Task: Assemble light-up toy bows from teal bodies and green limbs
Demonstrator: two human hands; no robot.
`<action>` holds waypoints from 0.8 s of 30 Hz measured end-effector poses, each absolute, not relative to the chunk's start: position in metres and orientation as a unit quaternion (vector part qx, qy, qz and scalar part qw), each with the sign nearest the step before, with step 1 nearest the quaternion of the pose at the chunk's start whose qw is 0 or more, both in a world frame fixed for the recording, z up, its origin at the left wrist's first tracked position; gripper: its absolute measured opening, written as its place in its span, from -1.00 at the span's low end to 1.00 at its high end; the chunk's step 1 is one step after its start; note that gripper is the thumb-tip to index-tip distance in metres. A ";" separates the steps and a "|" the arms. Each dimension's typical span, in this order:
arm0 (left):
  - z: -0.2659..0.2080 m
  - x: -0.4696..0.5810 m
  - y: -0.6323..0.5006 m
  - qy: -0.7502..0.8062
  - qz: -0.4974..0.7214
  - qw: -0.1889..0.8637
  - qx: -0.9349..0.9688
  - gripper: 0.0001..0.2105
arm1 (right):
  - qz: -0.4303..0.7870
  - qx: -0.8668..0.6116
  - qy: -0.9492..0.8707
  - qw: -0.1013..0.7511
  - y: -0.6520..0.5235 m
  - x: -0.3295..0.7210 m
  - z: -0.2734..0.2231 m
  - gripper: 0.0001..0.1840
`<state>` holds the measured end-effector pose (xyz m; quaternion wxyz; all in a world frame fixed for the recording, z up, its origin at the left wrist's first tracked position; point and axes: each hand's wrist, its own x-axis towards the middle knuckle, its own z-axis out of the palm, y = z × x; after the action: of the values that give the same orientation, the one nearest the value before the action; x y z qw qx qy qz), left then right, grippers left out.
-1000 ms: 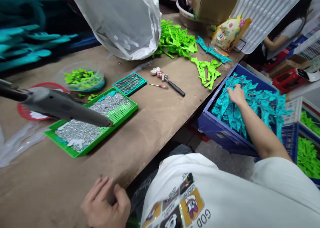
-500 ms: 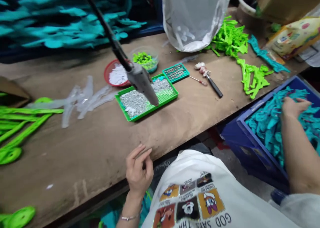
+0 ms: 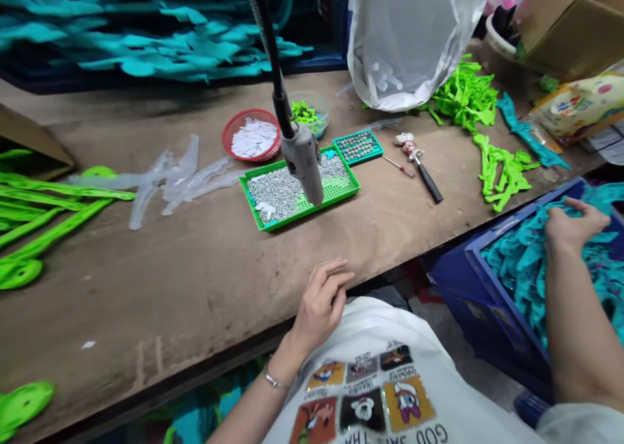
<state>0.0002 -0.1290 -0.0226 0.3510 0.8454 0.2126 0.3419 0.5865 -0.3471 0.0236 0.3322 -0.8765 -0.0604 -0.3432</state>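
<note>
My left hand (image 3: 322,304) hovers at the table's front edge, fingers loosely stretched and apart, nothing in it. To the right, my right hand (image 3: 575,224) is over a blue bin (image 3: 475,262) heaped with teal plastic pieces (image 3: 519,252). Its thumb and fingers close around a teal plastic piece (image 3: 607,197) that sticks up beyond them; the exact grip is partly hidden. On the table lies a green tray (image 3: 273,226) of small silvery parts, beneath a grey tool head (image 3: 303,161) hanging on a dark cable.
A red basket (image 3: 227,135) of white strips and a teal tray (image 3: 358,160) of small round parts are behind. A screwdriver (image 3: 398,166) and a black-handled hammer (image 3: 429,181) lie to the right. Lime-green pieces (image 3: 504,174) and translucent strips (image 3: 180,177) lie about.
My left hand has moved right along the table edge, its fingers straighter. My right hand stays over the bin, and a teal piece now rises beside its fingers. The view has shifted slightly.
</note>
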 end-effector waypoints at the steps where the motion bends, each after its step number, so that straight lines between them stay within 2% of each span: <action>1: -0.021 0.002 -0.129 0.212 0.334 0.364 0.843 -0.69 | -0.321 -0.884 -0.034 0.338 -0.344 0.581 0.026 -0.52; 4: -0.015 0.019 -0.132 0.210 0.309 0.427 0.823 -0.74 | -0.295 -0.893 -0.059 0.335 -0.328 0.543 0.032 -0.33; 7: -0.010 0.058 -0.141 0.200 0.265 0.536 0.776 -0.74 | -0.242 -0.888 -0.157 0.358 -0.298 0.467 0.027 -0.42; 9: -0.008 0.091 -0.149 0.189 0.217 0.630 0.721 -0.56 | -0.191 -0.867 -0.217 0.407 -0.273 0.405 0.021 -0.56; 11: -0.009 0.117 -0.158 0.168 0.178 0.703 0.668 -0.26 | -0.116 -0.841 -0.261 0.459 -0.249 0.345 0.016 -0.56; 13: -0.011 0.128 -0.163 0.145 0.156 0.746 0.631 -0.13 | -0.037 -0.825 -0.276 0.491 -0.227 0.298 0.014 -0.51; 18: -0.019 0.088 -0.147 0.231 0.207 0.729 0.610 -0.53 | 0.120 -0.778 -0.294 0.542 -0.189 0.229 0.020 -0.45; 24: -0.029 -0.022 -0.101 0.346 0.165 0.822 0.420 -0.43 | 0.327 -0.696 -0.406 0.494 -0.182 0.181 0.020 -0.42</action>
<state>-0.0219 -0.1013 -0.0288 0.8222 0.4205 0.3463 0.1652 0.1814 -0.1820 0.0200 0.4938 -0.6957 -0.4060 0.3275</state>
